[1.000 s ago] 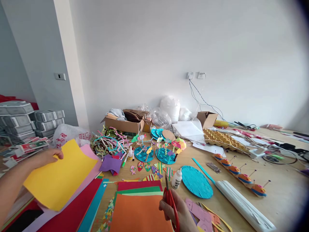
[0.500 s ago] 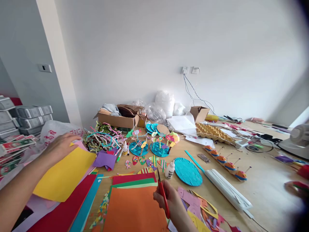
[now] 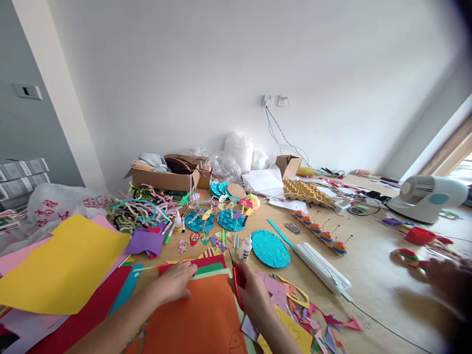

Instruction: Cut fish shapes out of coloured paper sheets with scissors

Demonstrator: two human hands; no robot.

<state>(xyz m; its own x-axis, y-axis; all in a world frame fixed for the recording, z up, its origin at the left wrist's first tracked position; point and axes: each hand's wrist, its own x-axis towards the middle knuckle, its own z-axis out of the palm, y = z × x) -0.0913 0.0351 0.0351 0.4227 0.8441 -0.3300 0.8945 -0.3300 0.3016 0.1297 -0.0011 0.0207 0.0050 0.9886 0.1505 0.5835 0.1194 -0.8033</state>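
Note:
My left hand [image 3: 176, 281] rests on the top left part of the orange sheet [image 3: 195, 317], fingers spread apart, on a stack with red and green sheets. My right hand [image 3: 248, 287] is wrapped round red-handled scissors [image 3: 236, 282] at the sheet's right edge, their blades pointing away from me. A pencil-like outline shows at the orange sheet's lower right. Just beyond the scissors stands a white glue bottle [image 3: 245, 249], with a round turquoise disc [image 3: 271, 249] to its right. Small decorated paper fish [image 3: 219, 244] lie past the stack.
Yellow paper [image 3: 66, 265] covers other sheets at left. Paper scraps [image 3: 291, 314] and a white power strip [image 3: 322, 268] lie to the right. Behind are pipe cleaners [image 3: 143, 209], a cardboard box [image 3: 162, 178] and an egg tray [image 3: 308, 192]. Another person's blurred hand [image 3: 448, 280] is at far right.
My left hand has moved right, from the yellow paper to the orange sheet. The yellow paper now lies at left. The view has turned right, showing more of the fan and another person's hand.

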